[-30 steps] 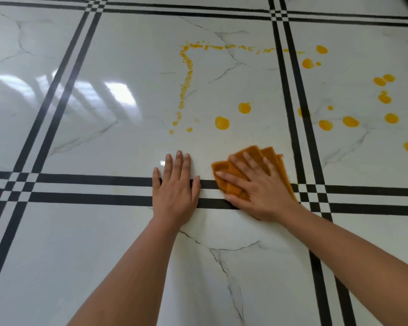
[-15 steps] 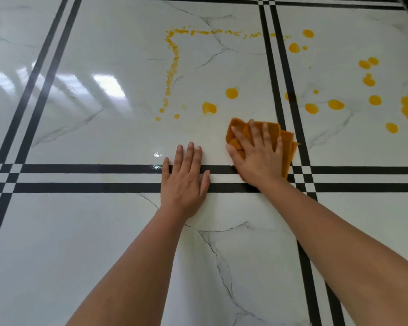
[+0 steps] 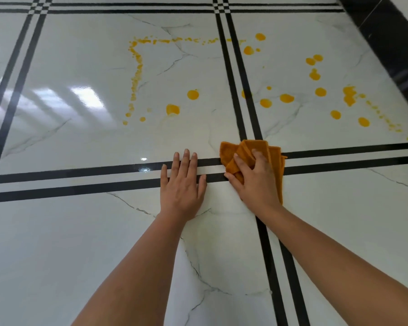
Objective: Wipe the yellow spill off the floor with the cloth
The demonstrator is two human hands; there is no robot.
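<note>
Glossy white marble-look floor (image 3: pixel 57 255) crossed by paired black stripes (image 3: pixel 80 171); the yellow spill (image 3: pixel 193 94) lies as drops and dotted trails across the far tiles, its right end running to the frame edge, well apart from the orange cloth (image 3: pixel 250 148); that cloth sits bunched where the stripes cross, largely hidden beneath the right hand (image 3: pixel 257 182), whose curled fingers grip its folds; the left hand (image 3: pixel 183 184) lies flat just beside, fingers straight on the floor; a dark band (image 3: pixel 391 43), perhaps skirting, is cut off at top right.
</note>
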